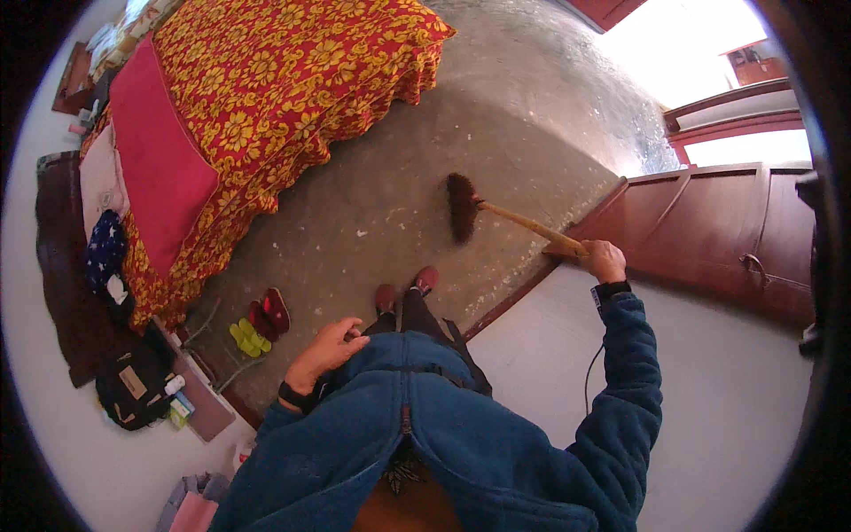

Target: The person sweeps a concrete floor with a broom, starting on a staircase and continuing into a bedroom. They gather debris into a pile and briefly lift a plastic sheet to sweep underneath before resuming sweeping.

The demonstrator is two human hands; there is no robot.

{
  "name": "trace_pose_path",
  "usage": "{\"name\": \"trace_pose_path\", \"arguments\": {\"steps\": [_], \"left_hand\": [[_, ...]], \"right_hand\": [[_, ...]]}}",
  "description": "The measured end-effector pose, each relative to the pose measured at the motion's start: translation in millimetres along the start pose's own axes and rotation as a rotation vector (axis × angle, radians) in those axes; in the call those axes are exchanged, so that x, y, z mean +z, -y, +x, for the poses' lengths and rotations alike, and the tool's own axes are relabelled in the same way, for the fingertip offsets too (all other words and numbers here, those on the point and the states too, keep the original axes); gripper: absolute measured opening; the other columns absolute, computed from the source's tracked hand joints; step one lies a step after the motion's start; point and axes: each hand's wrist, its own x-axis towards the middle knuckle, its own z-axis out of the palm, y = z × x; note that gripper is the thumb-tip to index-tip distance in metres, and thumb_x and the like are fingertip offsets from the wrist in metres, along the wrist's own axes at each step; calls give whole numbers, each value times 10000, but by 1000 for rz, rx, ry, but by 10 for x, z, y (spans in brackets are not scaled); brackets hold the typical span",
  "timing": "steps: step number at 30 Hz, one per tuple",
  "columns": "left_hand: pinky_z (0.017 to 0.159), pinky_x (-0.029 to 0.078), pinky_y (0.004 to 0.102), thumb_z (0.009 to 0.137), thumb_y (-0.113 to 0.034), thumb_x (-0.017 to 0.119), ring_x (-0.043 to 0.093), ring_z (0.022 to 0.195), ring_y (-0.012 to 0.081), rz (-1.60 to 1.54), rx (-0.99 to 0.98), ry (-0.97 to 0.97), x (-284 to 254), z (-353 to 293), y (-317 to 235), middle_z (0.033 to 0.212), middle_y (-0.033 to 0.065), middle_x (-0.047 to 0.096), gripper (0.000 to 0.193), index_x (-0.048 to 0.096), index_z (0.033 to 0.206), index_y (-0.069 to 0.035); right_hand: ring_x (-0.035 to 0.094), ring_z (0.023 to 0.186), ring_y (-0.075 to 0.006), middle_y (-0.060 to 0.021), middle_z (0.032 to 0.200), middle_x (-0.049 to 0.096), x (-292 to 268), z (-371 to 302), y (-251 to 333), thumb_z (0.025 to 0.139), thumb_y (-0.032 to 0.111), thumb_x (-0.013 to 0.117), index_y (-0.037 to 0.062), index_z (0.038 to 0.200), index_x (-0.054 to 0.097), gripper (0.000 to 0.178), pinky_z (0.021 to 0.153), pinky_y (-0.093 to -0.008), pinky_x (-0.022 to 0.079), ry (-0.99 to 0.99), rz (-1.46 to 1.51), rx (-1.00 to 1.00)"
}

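Observation:
A broom with a wooden handle (523, 221) and dark brown bristles (461, 208) reaches out over the concrete floor (381, 191). My right hand (605, 262) is closed round the handle's upper end, off to my right. The bristle head lies ahead of my feet, seemingly on the floor. Close to my waist, my left hand (330, 346) holds nothing; its fingers are loosely bent and slightly apart, beside the front of my blue jacket (390, 355).
A bed with a red and yellow flowered cover (266, 80) fills the far left. Yellow-green slippers (249, 338) and dark red shoes (269, 312) lie left of me. A black backpack (133, 390) rests on a small table (206, 399). At right stands a brown door (718, 230).

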Motion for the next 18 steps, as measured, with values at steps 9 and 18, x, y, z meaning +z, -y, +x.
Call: {"name": "trace_pose_path", "arguments": {"steps": [9, 18], "left_hand": [[784, 497, 302, 848, -220, 690, 609, 874, 180, -105, 2, -27, -219, -74, 73, 980, 129, 639, 448, 537, 1198, 15], [778, 501, 306, 849, -233, 692, 618, 868, 190, -97, 14, -111, -487, -169, 335, 963, 139, 644, 460, 535, 1201, 20]], "right_hand": [[630, 721, -381, -175, 746, 645, -147, -802, 1176, 793, 227, 642, 96, 1121, 609, 355, 638, -481, 493, 81, 119, -117], [642, 815, -374, -163, 867, 673, 778, -65, 2999, 786, 283, 611, 102, 969, 680, 266, 695, -464, 520, 351, 303, -394]]}}
